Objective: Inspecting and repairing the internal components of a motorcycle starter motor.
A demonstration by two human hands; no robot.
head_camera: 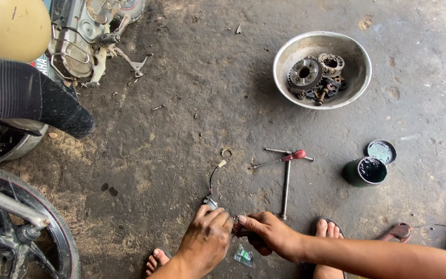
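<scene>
The person squats on a stained concrete floor (181, 103), feet in sandals, with both hands low in the view and close together. The left hand (206, 233) is clenched around a small metal part (210, 202) that shows just above its knuckles; a thin black wire (212, 176) runs up from that part to a pale plug on the floor. The right hand (269, 233) pinches a small reddish-brown ringed part (238, 227) between thumb and fingers, its grip closed on it, right beside the left hand's fingers. Whether the two parts touch cannot be told. A small clear packet (243, 255) lies on the floor just below the hands.

Just above the right hand lies a T-shaped wrench (286, 183), and across its top rests a screwdriver (280, 160) with a red handle. A small metal ring (226, 153) lies near the plug. To the right stands a dark green tin (363, 172) of black grease, its lid (381, 151) touching it. Farther up sits a metal bowl (290, 51) holding gears and greasy parts. At the left stands a motorcycle (21, 93) with its engine cover off and a spoked wheel.
</scene>
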